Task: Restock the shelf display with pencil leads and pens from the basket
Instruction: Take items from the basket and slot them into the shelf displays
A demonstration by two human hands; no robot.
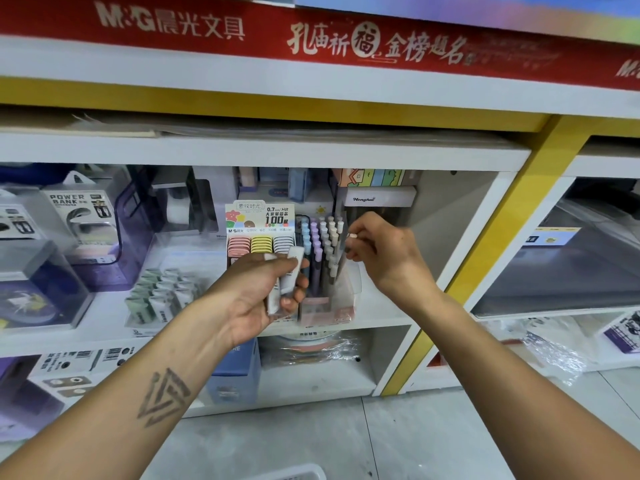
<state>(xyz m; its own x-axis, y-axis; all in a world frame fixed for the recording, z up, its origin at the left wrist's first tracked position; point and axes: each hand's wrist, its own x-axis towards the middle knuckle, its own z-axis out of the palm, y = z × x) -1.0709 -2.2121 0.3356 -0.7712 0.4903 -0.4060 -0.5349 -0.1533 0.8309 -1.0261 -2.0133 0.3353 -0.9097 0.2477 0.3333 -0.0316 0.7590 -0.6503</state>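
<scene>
Open gap right of the tiered pastel pen display rack point(320, 258), white shelf board point(263, 150) low overhead, white cubby side wall point(474, 216) closing the right

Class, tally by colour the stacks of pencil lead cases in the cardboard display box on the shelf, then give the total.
Pink stack of lead cases: 1
Yellow stack of lead cases: 1
Grey-blue stack of lead cases: 1
Total: 3 stacks

White shelving unit point(263, 152) w/ yellow trim point(481, 258) fills my view. Red banner point(311, 39) w/ gold lettering at 12 o'clock. Pale grey floor tiles point(346, 441) at 6 o'clock, scuffed. Power bank boxes point(79, 216) at 9 o'clock; crumpled plastic wrap point(554, 351) at 4 o'clock. Light even, bright.
</scene>
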